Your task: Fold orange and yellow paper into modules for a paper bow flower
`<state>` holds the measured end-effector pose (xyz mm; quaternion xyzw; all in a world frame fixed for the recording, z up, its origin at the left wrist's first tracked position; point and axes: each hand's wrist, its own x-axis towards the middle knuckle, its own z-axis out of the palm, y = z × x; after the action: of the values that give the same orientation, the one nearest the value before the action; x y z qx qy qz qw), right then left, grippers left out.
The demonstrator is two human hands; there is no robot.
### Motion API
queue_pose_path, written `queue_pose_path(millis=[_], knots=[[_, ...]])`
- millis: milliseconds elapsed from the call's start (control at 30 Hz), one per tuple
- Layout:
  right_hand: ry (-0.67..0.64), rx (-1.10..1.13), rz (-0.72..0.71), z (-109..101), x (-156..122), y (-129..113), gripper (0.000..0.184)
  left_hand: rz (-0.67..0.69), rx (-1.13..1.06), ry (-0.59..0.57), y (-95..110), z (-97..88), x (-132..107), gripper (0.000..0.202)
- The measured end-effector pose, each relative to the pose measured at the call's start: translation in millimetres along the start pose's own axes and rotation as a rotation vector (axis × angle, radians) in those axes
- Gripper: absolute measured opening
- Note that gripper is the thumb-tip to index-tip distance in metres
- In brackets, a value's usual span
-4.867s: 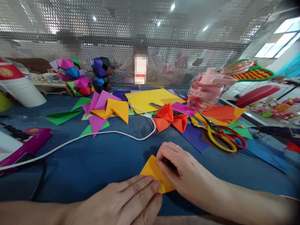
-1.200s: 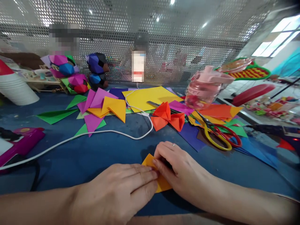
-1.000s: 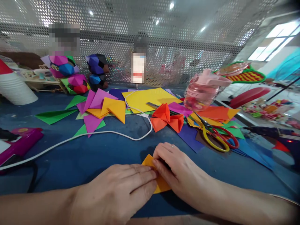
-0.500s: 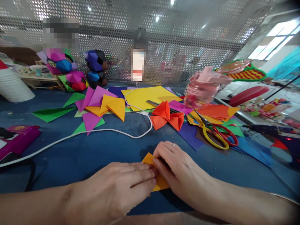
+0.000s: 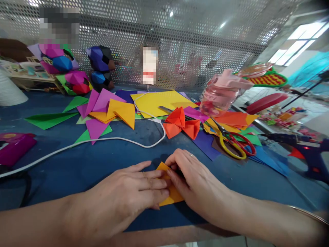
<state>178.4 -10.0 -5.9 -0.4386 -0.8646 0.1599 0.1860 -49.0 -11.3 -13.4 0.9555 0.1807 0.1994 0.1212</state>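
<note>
A piece of orange paper (image 5: pixel 175 197) lies on the blue table near its front edge, partly covered by my hands. My left hand (image 5: pixel 128 192) lies across its left part with the fingers stretched and the forefinger lifted apart from the others. On the other side, my right hand (image 5: pixel 194 181) has curled fingers and a thumb gripping the paper's edge; the fingertips are partly hidden. Just beyond, folded red-orange paper pieces (image 5: pixel 181 123) sit on the table. Folded orange paper (image 5: pixel 122 111) and purple paper (image 5: pixel 106 100) lie farther back.
Scissors with yellow and red handles (image 5: pixel 231 144) lie at right, near a pink bottle (image 5: pixel 219 94) and a glue gun (image 5: pixel 305 144). A white cable (image 5: pixel 113 139) crosses the table. A purple device (image 5: pixel 16 147) stands at left. Faceted paper models (image 5: pixel 100 58) stand at the back.
My left forefinger has lifted and spread away from the other fingers. The right hand keeps its hold on the orange paper. The view has shifted slightly.
</note>
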Motion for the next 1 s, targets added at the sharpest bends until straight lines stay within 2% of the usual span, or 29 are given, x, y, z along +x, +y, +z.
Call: queue_pose_path(millis=[167, 267, 367, 567, 767, 1000], knots=[[0.018, 0.012, -0.004, 1, -1, 1, 0.017, -0.035, 0.047, 0.097, -4, 6.6, 0, 0.025], [0.005, -0.012, -0.011, -1, -2, 0, 0.02, 0.019, 0.064, 0.071, -6, 3.2, 3, 0.029], [-0.027, -0.027, -0.006, -5, -6, -3, 0.025, 0.013, 0.089, 0.043, -7, 1.6, 3, 0.031], [-0.06, -0.049, 0.061, -10, -18, -12, 0.049, -0.09, 0.087, 0.098, -9, 10.9, -6, 0.038], [-0.028, -0.172, 0.104, -11, -29, -6, 0.059, -0.042, 0.196, -0.098, -13, -0.4, -2, 0.034], [-0.023, -0.249, 0.126, -19, -44, 6, 0.062, 0.032, 0.343, -0.108, -20, -0.4, -5, 0.043]])
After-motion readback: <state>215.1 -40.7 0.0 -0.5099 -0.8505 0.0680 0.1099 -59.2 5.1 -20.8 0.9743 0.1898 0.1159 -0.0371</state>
